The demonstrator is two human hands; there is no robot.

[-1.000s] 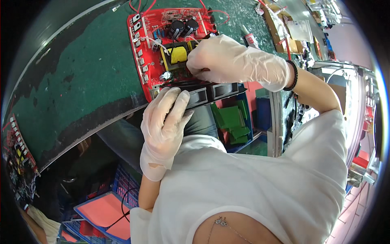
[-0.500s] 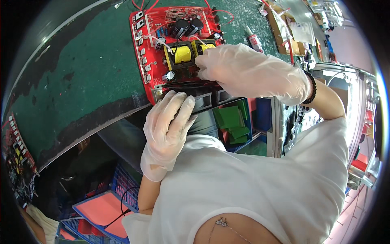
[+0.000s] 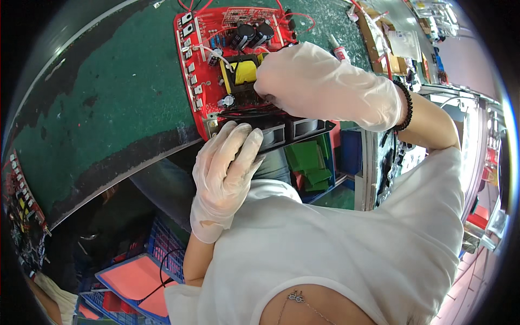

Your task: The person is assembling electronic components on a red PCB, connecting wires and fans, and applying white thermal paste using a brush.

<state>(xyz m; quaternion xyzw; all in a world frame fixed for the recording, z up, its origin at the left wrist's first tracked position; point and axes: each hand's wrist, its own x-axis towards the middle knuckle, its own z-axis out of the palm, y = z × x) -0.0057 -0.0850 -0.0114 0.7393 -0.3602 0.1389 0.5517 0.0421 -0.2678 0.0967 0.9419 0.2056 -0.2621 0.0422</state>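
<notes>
A red circuit board (image 3: pixel 203 73) lies on the green bench at its front edge, with black capacitors (image 3: pixel 243 37) and a yellow-wound transformer (image 3: pixel 245 72) on it. Along its near side runs a black panel (image 3: pixel 279 136) with two framed openings, beside dark wires (image 3: pixel 246 112). My left hand (image 3: pixel 221 176), in a translucent white glove, curls its fingers over the panel's left end. Over the board's right half is my right hand (image 3: pixel 311 84), gloved too and closed, its fingertips bunched next to the transformer. What it pinches is hidden behind the hand.
A red-and-white tube (image 3: pixel 340 53) lies beyond my right hand, near a cardboard box (image 3: pixel 374 40). Below the bench edge are a bin with green pieces (image 3: pixel 310 162) and blue baskets (image 3: pixel 168 249). Another populated board (image 3: pixel 24 206) is at far left.
My right hand has tilted and closed up over the board, covering the second yellow transformer. More of the black panel's right end shows. My left hand stays almost in place.
</notes>
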